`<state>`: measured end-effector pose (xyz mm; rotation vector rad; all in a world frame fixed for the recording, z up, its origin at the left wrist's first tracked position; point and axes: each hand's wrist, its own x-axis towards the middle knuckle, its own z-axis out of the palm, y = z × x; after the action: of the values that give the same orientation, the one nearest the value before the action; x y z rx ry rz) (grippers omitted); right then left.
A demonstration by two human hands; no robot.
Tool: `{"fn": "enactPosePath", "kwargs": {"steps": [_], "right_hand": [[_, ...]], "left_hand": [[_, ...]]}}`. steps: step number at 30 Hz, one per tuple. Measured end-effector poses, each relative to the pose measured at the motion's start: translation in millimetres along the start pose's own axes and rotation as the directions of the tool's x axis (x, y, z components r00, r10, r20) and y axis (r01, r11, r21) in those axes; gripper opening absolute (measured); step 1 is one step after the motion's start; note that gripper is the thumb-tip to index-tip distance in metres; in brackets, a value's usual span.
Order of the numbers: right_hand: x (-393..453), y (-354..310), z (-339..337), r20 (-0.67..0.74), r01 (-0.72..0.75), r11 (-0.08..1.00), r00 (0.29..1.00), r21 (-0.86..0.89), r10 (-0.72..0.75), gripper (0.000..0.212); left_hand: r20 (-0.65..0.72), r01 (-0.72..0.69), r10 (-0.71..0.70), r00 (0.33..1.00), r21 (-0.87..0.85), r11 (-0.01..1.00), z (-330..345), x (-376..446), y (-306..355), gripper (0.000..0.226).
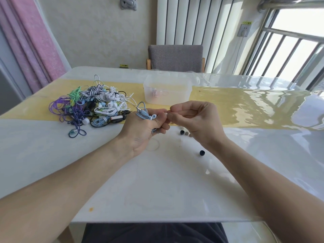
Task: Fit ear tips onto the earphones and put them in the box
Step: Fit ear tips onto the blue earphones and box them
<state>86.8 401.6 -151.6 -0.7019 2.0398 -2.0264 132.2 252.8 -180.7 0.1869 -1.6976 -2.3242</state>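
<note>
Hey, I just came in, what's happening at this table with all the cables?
A person is fitting ear tips onto earphones. The left hand grips a bundled light blue earphone, while the right hand pinches something small and white against it, probably an ear tip. A tangled pile of earphones waits on the left, a clear plastic box stands behind the hands, and a few loose dark ear tips lie on the table.

hands (pixel 149 127) gripping blue earphones (pixel 144 114), plastic box (pixel 166 92)
</note>
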Motion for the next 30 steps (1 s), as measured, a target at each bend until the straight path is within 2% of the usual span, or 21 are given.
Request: {"fn": "enactPosePath", "kwargs": {"steps": [17, 30], "right_hand": [[5.6, 7.9, -1.0, -0.051, -0.006, 0.997, 0.999, -0.072, 0.003, 0.014], [9.5, 14.1, -5.5, 0.010, 0.100, 0.986, 0.995, -0.130, -0.099, 0.013]], "left_hand": [[-0.009, 0.017, -0.017, 1.000, 0.007, 1.000, 1.0, 0.6, -1.4, 0.007], [0.069, 0.167, -0.165, 0.984, -0.031, 0.985, -2.7, 0.7, 3.3, 0.008]]}}
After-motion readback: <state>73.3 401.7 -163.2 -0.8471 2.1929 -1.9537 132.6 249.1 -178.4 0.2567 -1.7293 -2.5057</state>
